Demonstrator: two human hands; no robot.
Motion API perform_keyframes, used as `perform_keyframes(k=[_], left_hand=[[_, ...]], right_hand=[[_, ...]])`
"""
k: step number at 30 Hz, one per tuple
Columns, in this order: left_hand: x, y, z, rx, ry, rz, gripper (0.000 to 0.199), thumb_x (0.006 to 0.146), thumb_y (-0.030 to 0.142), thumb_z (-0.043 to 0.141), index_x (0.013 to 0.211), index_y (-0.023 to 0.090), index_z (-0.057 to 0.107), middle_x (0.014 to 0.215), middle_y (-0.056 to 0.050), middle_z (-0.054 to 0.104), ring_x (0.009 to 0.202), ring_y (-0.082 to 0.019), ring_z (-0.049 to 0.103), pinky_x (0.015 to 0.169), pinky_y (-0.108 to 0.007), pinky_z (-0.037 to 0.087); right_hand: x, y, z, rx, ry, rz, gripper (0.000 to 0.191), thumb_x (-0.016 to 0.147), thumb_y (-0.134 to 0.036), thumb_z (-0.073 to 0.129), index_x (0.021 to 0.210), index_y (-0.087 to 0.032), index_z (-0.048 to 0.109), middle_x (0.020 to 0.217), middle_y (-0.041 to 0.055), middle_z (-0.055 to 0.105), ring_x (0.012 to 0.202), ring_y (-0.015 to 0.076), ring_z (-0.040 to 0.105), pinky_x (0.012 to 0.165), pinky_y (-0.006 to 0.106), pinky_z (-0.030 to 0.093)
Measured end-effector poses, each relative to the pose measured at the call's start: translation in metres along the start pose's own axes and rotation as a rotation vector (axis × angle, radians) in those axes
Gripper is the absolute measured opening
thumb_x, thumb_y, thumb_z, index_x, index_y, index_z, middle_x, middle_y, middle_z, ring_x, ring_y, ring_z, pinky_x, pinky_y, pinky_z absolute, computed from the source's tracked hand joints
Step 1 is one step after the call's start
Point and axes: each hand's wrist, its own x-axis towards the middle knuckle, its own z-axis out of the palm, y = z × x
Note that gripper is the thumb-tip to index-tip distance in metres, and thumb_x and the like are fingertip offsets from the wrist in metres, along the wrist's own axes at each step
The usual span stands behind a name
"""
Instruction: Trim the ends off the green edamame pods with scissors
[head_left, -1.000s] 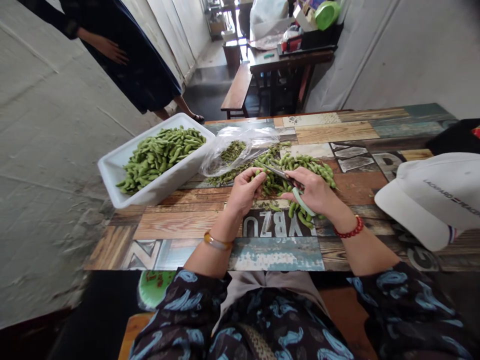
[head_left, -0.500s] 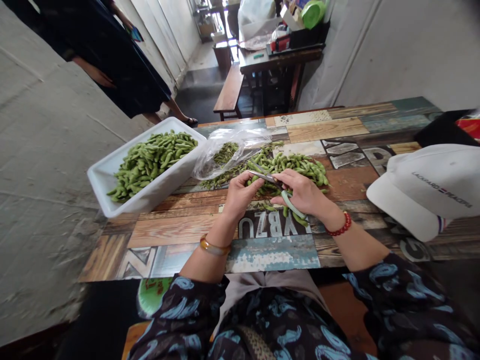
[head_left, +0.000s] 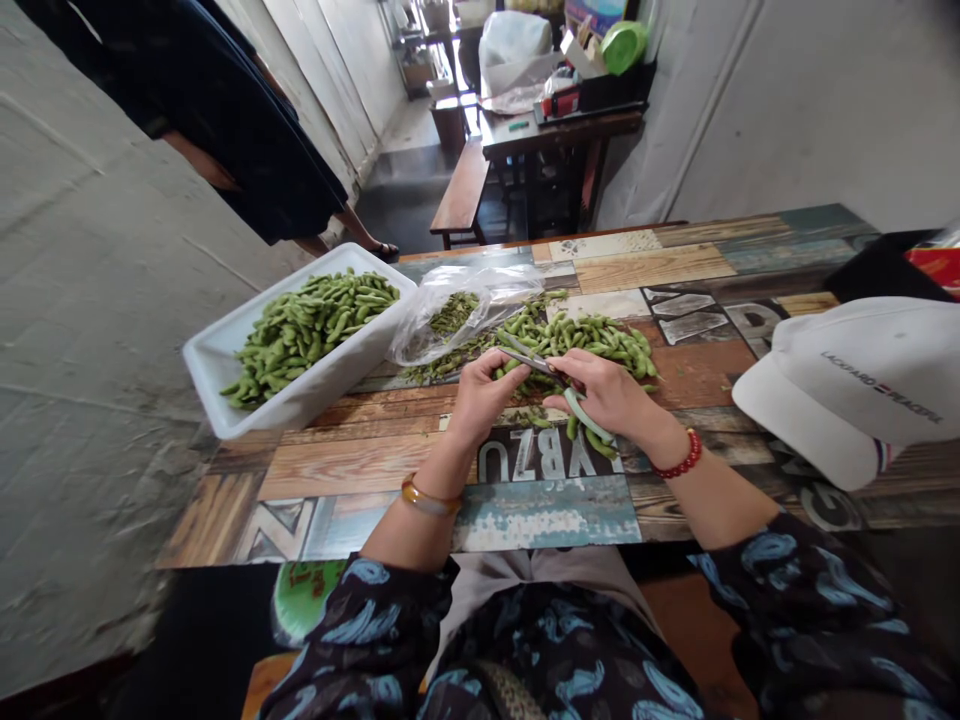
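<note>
My right hand (head_left: 600,392) is wrapped round the pale green handles of a pair of scissors (head_left: 576,405), whose blades are parted and point left. At the blade tips, my left hand (head_left: 482,392) is closed in a pinch, perhaps on a pod; what its fingers hold is too small to make out. Behind both hands lies a pile of green pods (head_left: 611,340) on the patterned table (head_left: 352,465). A clear plastic bag (head_left: 409,325) with green trimmings in it sits left of the pile. The white tray (head_left: 319,375) at the left holds many pods.
A white cap (head_left: 847,370) lies on the table at the right, by a black and red item. Past the table are a wooden bench (head_left: 461,188), a cluttered dark table (head_left: 562,135) and a standing person in dark clothes (head_left: 240,130).
The view has shifted slightly, so the tray and background sit a little lower. The scissor blades look more widely parted. The person's raised hand at the upper left no longer shows.
</note>
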Motion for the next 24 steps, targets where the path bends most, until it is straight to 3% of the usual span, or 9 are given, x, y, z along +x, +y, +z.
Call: perform_keyframes(k=[9,15,19,24], left_hand=[[0.000,0.007,0.000,-0.065,0.030,-0.100,0.021,0.070,0.033,0.077,0.074,0.015,0.067,0.068,0.001,0.058,0.061,-0.009,0.046,0.056,-0.021,0.035],[-0.002,0.013,0.001,-0.298,0.023,-0.231,0.029,0.070,0.035,0.076,0.079,0.019,0.054,0.056,0.007,0.047,0.044,-0.005,0.036,0.042,-0.018,0.025],[-0.002,0.017,0.000,-0.415,0.004,-0.279,0.032,0.068,0.035,0.077,0.081,0.019,0.052,0.063,0.004,0.056,0.044,-0.004,0.040,0.039,-0.017,0.021],[-0.001,0.018,-0.002,-0.516,0.045,-0.299,0.037,0.066,0.034,0.079,0.093,0.018,0.058,0.071,0.002,0.063,0.045,-0.004,0.042,0.040,-0.016,0.023]], right_hand=[[0.000,0.001,-0.001,-0.056,-0.030,0.023,0.039,0.088,-0.038,0.069,0.121,-0.020,0.061,0.095,0.0081,0.064,0.082,0.0225,0.063,0.074,0.033,0.052],[0.000,0.007,0.001,-0.056,0.095,0.077,0.039,0.086,-0.041,0.070,0.118,-0.019,0.063,0.096,0.0094,0.067,0.085,0.0255,0.066,0.076,0.036,0.053],[0.000,0.008,0.002,-0.060,0.115,0.075,0.040,0.086,-0.043,0.070,0.117,-0.018,0.064,0.094,0.0094,0.066,0.084,0.0249,0.065,0.074,0.036,0.053],[0.000,0.003,0.001,-0.044,0.067,0.071,0.042,0.086,-0.043,0.069,0.120,-0.019,0.062,0.094,0.0074,0.064,0.067,0.0183,0.059,0.066,0.034,0.052]])
